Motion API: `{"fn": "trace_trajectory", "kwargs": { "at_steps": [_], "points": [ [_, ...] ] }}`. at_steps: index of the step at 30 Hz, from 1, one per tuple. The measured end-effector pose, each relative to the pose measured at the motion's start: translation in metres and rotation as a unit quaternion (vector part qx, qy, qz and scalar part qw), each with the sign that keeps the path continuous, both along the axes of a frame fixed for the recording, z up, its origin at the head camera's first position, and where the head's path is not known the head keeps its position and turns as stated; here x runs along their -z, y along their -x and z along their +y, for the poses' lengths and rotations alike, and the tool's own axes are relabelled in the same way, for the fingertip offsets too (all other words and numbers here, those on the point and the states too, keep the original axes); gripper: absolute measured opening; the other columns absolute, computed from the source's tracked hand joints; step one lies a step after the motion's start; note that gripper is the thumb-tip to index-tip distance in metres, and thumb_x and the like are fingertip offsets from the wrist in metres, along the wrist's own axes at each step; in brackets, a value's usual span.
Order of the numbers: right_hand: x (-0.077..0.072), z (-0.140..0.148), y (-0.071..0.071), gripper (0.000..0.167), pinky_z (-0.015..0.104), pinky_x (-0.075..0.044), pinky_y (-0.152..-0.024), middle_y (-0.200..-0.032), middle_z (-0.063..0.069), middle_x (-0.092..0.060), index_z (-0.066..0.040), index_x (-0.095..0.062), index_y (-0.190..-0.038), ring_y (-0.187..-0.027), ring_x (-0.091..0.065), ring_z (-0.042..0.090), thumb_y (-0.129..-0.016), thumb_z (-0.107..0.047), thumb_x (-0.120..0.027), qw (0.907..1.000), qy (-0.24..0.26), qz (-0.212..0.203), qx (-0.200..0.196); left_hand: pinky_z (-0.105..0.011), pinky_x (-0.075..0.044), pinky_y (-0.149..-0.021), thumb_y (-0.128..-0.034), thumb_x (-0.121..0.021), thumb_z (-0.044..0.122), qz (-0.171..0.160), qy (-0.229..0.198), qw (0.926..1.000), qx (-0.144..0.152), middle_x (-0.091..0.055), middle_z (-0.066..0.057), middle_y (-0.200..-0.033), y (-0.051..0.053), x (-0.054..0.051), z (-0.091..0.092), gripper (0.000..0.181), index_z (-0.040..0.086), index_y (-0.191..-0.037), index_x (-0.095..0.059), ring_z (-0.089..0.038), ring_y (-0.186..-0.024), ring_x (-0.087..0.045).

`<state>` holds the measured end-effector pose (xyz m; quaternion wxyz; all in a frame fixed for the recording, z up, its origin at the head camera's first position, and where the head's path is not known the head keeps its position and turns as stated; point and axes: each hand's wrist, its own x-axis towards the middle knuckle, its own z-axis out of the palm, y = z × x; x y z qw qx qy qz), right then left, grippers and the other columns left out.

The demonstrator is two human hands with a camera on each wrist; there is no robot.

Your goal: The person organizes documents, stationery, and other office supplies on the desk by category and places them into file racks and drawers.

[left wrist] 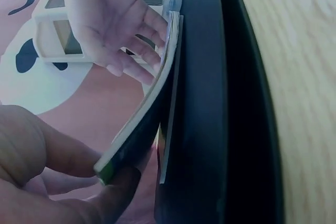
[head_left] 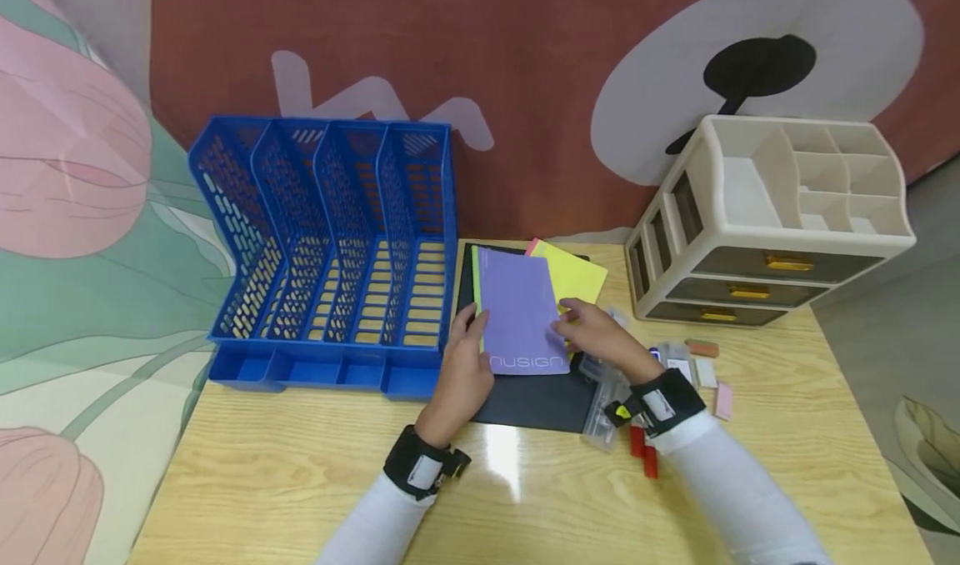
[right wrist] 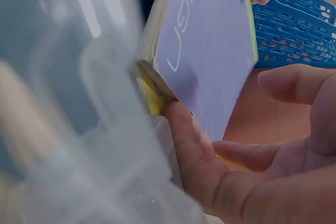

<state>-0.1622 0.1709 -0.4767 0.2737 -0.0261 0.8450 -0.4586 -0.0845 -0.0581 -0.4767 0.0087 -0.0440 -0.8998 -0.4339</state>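
Note:
A purple notebook with a green spine strip lies tilted above a black folder. My left hand pinches its left edge; the left wrist view shows the thumb and fingers on either side of the notebook's raised edge. At the opposite edge is my right hand. In the right wrist view its fingers touch the notebook's edge from beneath, while the thumb stands apart from the cover. A yellow notebook with a pink edge lies partly under the purple one.
A blue file rack with several slots stands on the left. At the back right is a white drawer organizer. Clear plastic cases, erasers and red items lie beside my right wrist on the wooden table.

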Motion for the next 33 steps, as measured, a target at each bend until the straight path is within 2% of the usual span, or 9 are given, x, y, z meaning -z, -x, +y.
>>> {"fn": "trace_trajectory", "kwargs": {
  "at_steps": [4, 12, 16, 22, 27, 31, 33],
  "points": [
    [-0.001, 0.001, -0.002, 0.067, 0.044, -0.063, -0.088, -0.137, 0.032, -0.050, 0.011, -0.025, -0.157, -0.112, -0.066, 0.037, -0.104, -0.017, -0.053, 0.9994, 0.030, -0.011, 0.014, -0.049, -0.047, -0.112, -0.0896, -0.059, -0.020, 0.037, -0.018, 0.9991, -0.001, -0.040, -0.018, -0.160, 0.001, 0.000, -0.001, 0.062, -0.005, -0.149, -0.049, -0.036, -0.144, -0.048],
    [0.003, 0.005, -0.003, 0.064, 0.045, -0.062, -0.091, -0.137, 0.031, -0.048, 0.011, -0.025, -0.157, -0.111, -0.064, 0.034, -0.105, -0.013, -0.052, 0.9945, 0.092, -0.037, 0.031, -0.046, -0.046, -0.112, -0.0929, -0.058, -0.019, 0.062, -0.070, 0.9954, -0.019, -0.041, -0.014, -0.161, -0.003, -0.009, -0.001, 0.063, -0.001, -0.153, -0.047, -0.033, -0.147, -0.045],
    [0.004, 0.008, -0.006, 0.062, 0.044, -0.062, -0.090, -0.138, 0.033, -0.049, 0.012, -0.027, -0.156, -0.108, -0.067, 0.033, -0.105, -0.013, -0.050, 0.9909, 0.126, -0.038, 0.029, -0.042, -0.048, -0.110, -0.0942, -0.056, -0.018, 0.078, -0.107, 0.9910, -0.021, -0.048, -0.016, -0.156, -0.003, -0.015, -0.005, 0.060, -0.001, -0.151, -0.049, -0.031, -0.145, -0.048],
    [0.004, 0.013, -0.008, 0.055, 0.041, -0.063, -0.087, -0.139, 0.035, -0.051, 0.010, -0.031, -0.154, -0.107, -0.071, 0.030, -0.108, -0.015, -0.049, 0.9861, 0.157, -0.045, 0.029, -0.033, -0.056, -0.099, -0.0956, -0.052, -0.019, 0.084, -0.176, 0.9805, -0.021, -0.055, -0.012, -0.148, -0.004, -0.022, -0.011, 0.054, 0.002, -0.145, -0.058, -0.026, -0.129, -0.062],
    [0.005, 0.015, -0.006, 0.049, 0.036, -0.064, -0.079, -0.134, 0.031, -0.061, 0.007, -0.038, -0.152, -0.099, -0.073, 0.021, -0.109, -0.013, -0.050, 0.9842, 0.174, -0.028, 0.011, -0.030, -0.054, -0.101, -0.0961, -0.052, -0.019, 0.085, -0.220, 0.9718, -0.012, -0.056, -0.009, -0.146, -0.006, -0.028, -0.015, 0.054, 0.005, -0.144, -0.060, -0.026, -0.127, -0.064],
    [0.001, 0.016, -0.005, 0.045, 0.032, -0.061, -0.073, -0.119, 0.019, -0.071, 0.006, -0.044, -0.146, -0.089, -0.070, 0.013, -0.107, -0.012, -0.054, 0.9843, 0.175, 0.013, 0.021, -0.031, -0.056, -0.099, -0.0946, -0.053, -0.021, 0.089, -0.238, 0.9671, -0.001, -0.056, -0.012, -0.145, -0.006, -0.035, -0.021, 0.054, 0.002, -0.144, -0.059, -0.029, -0.123, -0.066],
    [-0.002, 0.016, -0.006, 0.041, 0.034, -0.061, -0.076, -0.112, 0.014, -0.073, 0.007, -0.047, -0.141, -0.087, -0.069, 0.011, -0.106, -0.010, -0.056, 0.9829, 0.177, 0.036, 0.037, -0.032, -0.057, -0.097, -0.0936, -0.054, -0.021, 0.091, -0.238, 0.9670, 0.004, -0.056, -0.014, -0.144, -0.005, -0.039, -0.025, 0.056, 0.001, -0.144, -0.058, -0.030, -0.119, -0.067]
  ]
}}
